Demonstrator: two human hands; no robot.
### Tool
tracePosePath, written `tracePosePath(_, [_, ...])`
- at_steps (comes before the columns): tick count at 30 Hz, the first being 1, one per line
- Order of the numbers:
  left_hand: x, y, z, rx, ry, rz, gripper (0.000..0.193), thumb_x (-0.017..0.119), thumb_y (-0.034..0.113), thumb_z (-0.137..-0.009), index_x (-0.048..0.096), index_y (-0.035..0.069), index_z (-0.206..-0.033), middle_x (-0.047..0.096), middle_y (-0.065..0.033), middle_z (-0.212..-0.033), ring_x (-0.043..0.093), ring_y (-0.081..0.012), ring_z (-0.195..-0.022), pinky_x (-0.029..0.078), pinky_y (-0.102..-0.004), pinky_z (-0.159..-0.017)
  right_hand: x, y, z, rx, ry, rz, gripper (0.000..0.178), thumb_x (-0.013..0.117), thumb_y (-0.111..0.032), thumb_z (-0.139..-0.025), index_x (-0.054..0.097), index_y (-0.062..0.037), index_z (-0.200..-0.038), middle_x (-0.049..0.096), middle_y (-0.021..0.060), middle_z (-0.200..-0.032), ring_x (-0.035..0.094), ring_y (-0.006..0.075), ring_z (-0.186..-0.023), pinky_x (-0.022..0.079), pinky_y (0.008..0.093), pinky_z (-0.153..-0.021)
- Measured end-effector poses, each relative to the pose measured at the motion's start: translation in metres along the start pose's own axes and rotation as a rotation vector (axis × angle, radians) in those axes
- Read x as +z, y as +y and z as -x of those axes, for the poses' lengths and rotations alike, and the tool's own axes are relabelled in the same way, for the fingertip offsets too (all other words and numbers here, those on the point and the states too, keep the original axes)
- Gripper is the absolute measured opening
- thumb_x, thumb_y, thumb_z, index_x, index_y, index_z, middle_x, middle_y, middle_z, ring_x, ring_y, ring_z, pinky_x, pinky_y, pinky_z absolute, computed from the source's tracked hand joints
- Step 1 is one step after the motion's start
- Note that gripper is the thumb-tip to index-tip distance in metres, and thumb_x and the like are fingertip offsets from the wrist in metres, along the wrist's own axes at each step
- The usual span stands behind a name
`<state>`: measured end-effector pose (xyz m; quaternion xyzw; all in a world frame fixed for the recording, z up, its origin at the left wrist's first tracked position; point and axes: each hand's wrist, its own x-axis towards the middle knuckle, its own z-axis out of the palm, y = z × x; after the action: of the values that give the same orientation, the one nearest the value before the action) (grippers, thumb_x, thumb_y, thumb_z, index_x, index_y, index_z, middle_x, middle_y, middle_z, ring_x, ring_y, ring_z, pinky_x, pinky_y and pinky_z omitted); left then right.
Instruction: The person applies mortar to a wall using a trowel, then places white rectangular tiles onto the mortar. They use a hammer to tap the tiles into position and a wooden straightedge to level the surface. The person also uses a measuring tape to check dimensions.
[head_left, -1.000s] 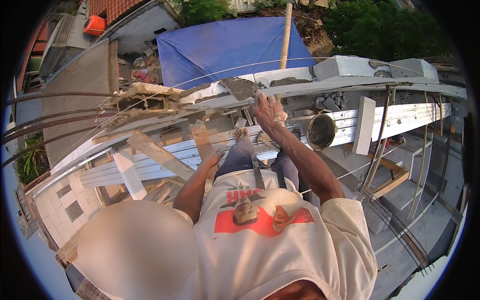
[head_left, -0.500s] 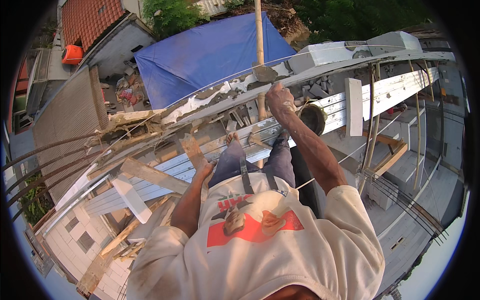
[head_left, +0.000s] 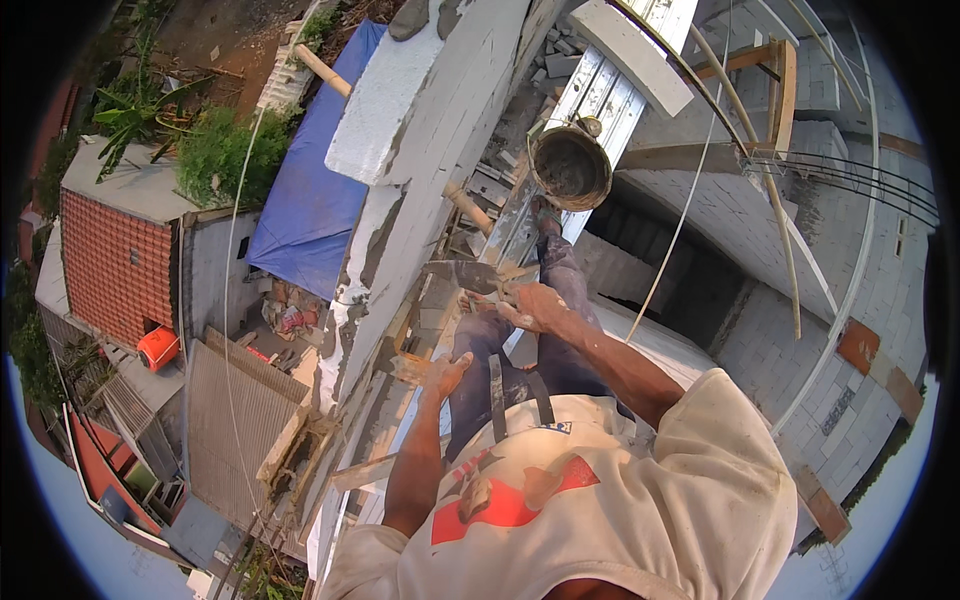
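In my right hand (head_left: 540, 306) is a trowel (head_left: 462, 274), its handle gripped and its grey, mortar-smeared blade pointing left over the gap between my legs and the wall. My left hand (head_left: 447, 376) is closed at the edge of a short wooden board (head_left: 410, 368), seen nearly edge-on beside my left thigh. Beyond my right hand a round bucket (head_left: 570, 168) with grey mortar in it rests on the metal plank. To the left runs a pale block wall (head_left: 440, 170), with wet mortar along its outer side and a white block on it.
I stand on a ribbed metal plank (head_left: 600, 100) high above ground. A white block (head_left: 632, 55) lies across it. To the right a deep dark opening (head_left: 680, 270) drops away. A taut string (head_left: 680, 195) and bent rods (head_left: 745, 110) cross nearby. Left, beyond the wall, hangs a blue tarp (head_left: 300, 220).
My view and body have turned to the right along the wall. The trowel has come back from the wall top toward my body, near my left hand. The wooden board has tilted edge-on.
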<state>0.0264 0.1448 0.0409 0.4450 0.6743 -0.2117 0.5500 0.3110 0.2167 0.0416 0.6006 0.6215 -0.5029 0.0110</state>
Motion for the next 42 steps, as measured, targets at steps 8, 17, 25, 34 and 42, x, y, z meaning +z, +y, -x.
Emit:
tracePosePath(8, [0.071, 0.03, -0.081, -0.166, -0.21, -0.567, 0.115, 0.07, 0.073, -0.08, 0.041, -0.021, -0.139, 0.052, -0.0383, -0.14, 0.057, -0.0446, -0.13, 0.05, -0.0477, -0.104, -0.046, 0.28, -0.112, 0.54, 0.253, -0.024, 0.033, 0.061, -0.028, -0.09, 0.069, 0.0022, -0.101, 0.072, 0.0302, -0.092, 0.071, 0.0484, -0.092, 0.058, 0.0565, -0.079])
tracePosePath(17, [0.09, 0.108, -0.108, -0.472, -0.063, -0.527, 0.124, 0.077, 0.07, -0.077, 0.021, -0.021, -0.141, 0.054, -0.0346, -0.131, 0.063, -0.0471, -0.118, 0.055, -0.0512, -0.097, -0.048, 0.371, -0.3, 0.865, 0.146, -0.054, 0.024, 0.061, -0.018, -0.091, 0.076, -0.0029, -0.104, 0.074, 0.024, -0.109, 0.075, 0.0375, -0.097, 0.062, 0.0472, -0.079])
tracePosePath(25, [0.097, 0.118, -0.102, -0.471, -0.058, -0.511, 0.122, 0.078, 0.066, -0.078, 0.023, -0.022, -0.142, 0.053, -0.0344, -0.132, 0.063, -0.0477, -0.117, 0.056, -0.0507, -0.095, -0.04, 0.417, -0.24, 0.252, -0.138, 0.09, 0.033, 0.075, -0.028, -0.081, 0.075, -0.0055, -0.105, 0.074, 0.0205, -0.093, 0.072, 0.0403, -0.094, 0.059, 0.0455, -0.08])
tracePosePath(34, [0.072, 0.086, -0.082, -0.397, -0.063, -0.346, 0.1, 0.073, 0.063, -0.084, 0.042, -0.013, -0.141, 0.055, -0.0344, -0.138, 0.06, -0.0457, -0.124, 0.051, -0.0501, -0.102, -0.118, 0.304, -0.103, 0.115, 0.008, -0.239, 0.035, 0.065, -0.034, -0.085, 0.064, -0.001, -0.095, 0.065, 0.025, -0.08, 0.063, 0.0434, -0.075, 0.049, 0.0509, -0.071])
tracePosePath(42, [0.031, 0.04, -0.037, -0.07, 0.003, -0.195, 0.091, 0.069, 0.06, -0.088, 0.044, -0.006, -0.146, 0.053, -0.0322, -0.143, 0.058, -0.0439, -0.128, 0.048, -0.0496, -0.106, -0.084, 0.035, 0.009, -0.413, 0.132, -0.068, 0.038, 0.061, -0.021, -0.09, 0.058, 0.0006, -0.121, 0.063, 0.0233, -0.109, 0.064, 0.0417, -0.099, 0.053, 0.0471, -0.083])
